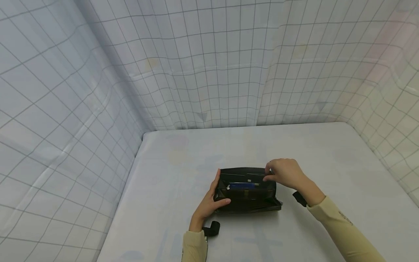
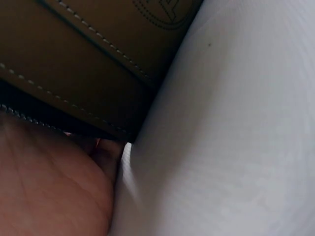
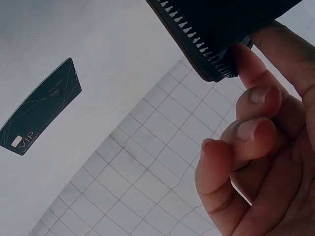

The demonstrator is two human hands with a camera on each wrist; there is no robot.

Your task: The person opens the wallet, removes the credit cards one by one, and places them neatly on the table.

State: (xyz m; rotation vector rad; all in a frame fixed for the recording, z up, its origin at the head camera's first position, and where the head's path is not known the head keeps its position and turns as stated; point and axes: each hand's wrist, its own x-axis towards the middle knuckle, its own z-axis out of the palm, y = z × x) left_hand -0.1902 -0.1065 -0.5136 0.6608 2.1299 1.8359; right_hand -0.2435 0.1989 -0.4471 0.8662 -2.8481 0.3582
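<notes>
On the desk [image 1: 157, 182] we have the wallet [image 1: 246, 202] already spread open — left hand [image 1: 207, 206] gripping its side, right hand [image 1: 284, 173] pinching its far edge — with a blue item [image 1: 242, 185] inside, a VIP card [image 3: 42, 108] outside, and the zip [image 3: 194, 38] not yet closed.

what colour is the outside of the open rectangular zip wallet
The zip wallet is brown outside with pale stitching; left wrist view shows it best.

The wallet [image 2: 93, 61] shows pale-stitched brown, the card [image 3: 44, 105] dark green, the walls [image 1: 226, 54] grey-gridded white.
</notes>
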